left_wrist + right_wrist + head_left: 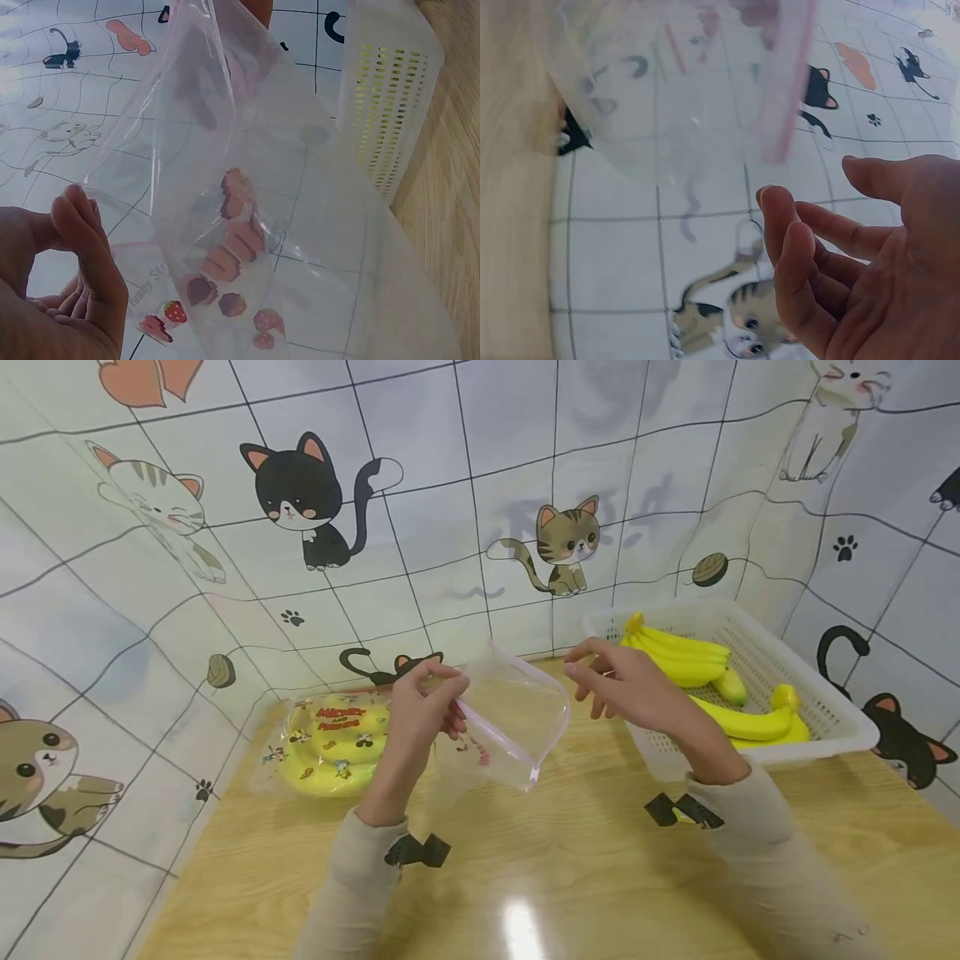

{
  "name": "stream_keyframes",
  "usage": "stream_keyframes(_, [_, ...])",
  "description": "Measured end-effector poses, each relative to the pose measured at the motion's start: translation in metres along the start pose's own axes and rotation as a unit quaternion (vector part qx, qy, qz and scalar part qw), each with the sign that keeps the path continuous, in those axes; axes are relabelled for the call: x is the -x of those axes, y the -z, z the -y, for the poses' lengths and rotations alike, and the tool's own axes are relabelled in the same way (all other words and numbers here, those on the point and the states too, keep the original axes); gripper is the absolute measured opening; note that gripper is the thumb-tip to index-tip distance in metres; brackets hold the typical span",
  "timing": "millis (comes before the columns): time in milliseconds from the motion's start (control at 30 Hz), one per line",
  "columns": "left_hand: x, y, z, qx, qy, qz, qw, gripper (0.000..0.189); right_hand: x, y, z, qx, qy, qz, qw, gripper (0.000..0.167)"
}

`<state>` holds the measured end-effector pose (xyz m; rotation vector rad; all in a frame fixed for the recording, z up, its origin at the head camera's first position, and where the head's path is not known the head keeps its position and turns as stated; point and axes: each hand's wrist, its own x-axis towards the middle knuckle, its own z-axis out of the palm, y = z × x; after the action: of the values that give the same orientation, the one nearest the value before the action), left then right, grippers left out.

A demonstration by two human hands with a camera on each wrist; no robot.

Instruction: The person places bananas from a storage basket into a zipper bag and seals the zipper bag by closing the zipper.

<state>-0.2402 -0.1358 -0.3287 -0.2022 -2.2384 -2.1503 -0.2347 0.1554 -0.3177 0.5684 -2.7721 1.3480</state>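
Note:
My left hand [429, 702] pinches the edge of a clear zip bag [517, 706] between thumb and fingertips. The bag hangs with its pink-edged mouth spread wide, and printed sweets and strawberries [240, 247] show on its side in the left wrist view. Just right of the mouth, my right hand [618, 681] is apart from the bag, thumb and fingers loosely bent with nothing between them. In the right wrist view a gap separates these fingertips [776, 199] from the bag's pink strip [787, 90].
At the right stands a white perforated basket [832, 747] with yellow bananas [682, 656] inside. A yellow item in a printed clear wrapper [330, 743] lies at the left on the wooden table [480, 877]. Behind rises a wall covering with cat drawings [420, 485].

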Motion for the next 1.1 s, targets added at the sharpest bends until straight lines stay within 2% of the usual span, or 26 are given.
stream_keyframes(167, [-0.002, 0.005, -0.004, 0.006, -0.008, 0.012, 0.9999, 0.018, 0.009, 0.033, 0.004, 0.070, -0.024, -0.027, 0.9969, 0.039])
stream_keyframes(300, [-0.001, 0.009, -0.006, 0.007, -0.007, 0.015, 0.9998, 0.018, -0.001, 0.059, -0.001, 0.140, -0.035, -0.021, 0.9893, 0.036])
stream_keyframes(400, [0.001, 0.012, -0.006, 0.008, 0.001, 0.018, 0.9998, 0.019, -0.016, 0.076, -0.007, 0.195, -0.036, -0.003, 0.9801, 0.037])
stream_keyframes(500, [0.003, 0.013, -0.004, 0.009, 0.005, 0.021, 0.9997, 0.020, -0.033, 0.091, -0.015, 0.261, -0.037, 0.021, 0.9644, 0.038])
stream_keyframes(600, [0.004, 0.014, -0.003, 0.013, 0.000, 0.022, 0.9997, 0.019, -0.052, 0.102, -0.028, 0.342, -0.044, 0.057, 0.9370, 0.038])
stream_keyframes(700, [0.004, 0.015, -0.001, 0.016, -0.006, 0.021, 0.9996, 0.019, -0.072, 0.105, -0.046, 0.395, -0.054, 0.106, 0.9110, 0.040])
stream_keyframes(767, [0.004, 0.016, 0.000, 0.016, -0.007, 0.021, 0.9996, 0.018, -0.084, 0.103, -0.060, 0.404, -0.065, 0.137, 0.9023, 0.042])
stream_keyframes(900, [0.006, 0.014, 0.001, 0.019, -0.006, 0.028, 0.9994, 0.017, -0.096, 0.098, -0.085, 0.380, -0.103, 0.180, 0.9017, 0.047])
stream_keyframes(1000, [0.007, 0.016, 0.000, 0.019, -0.005, 0.029, 0.9994, 0.018, -0.105, 0.090, -0.095, 0.367, -0.126, 0.193, 0.9014, 0.053])
stream_keyframes(1100, [0.007, 0.018, -0.001, 0.017, -0.007, 0.028, 0.9994, 0.017, -0.111, 0.083, -0.099, 0.369, -0.120, 0.193, 0.9012, 0.054])
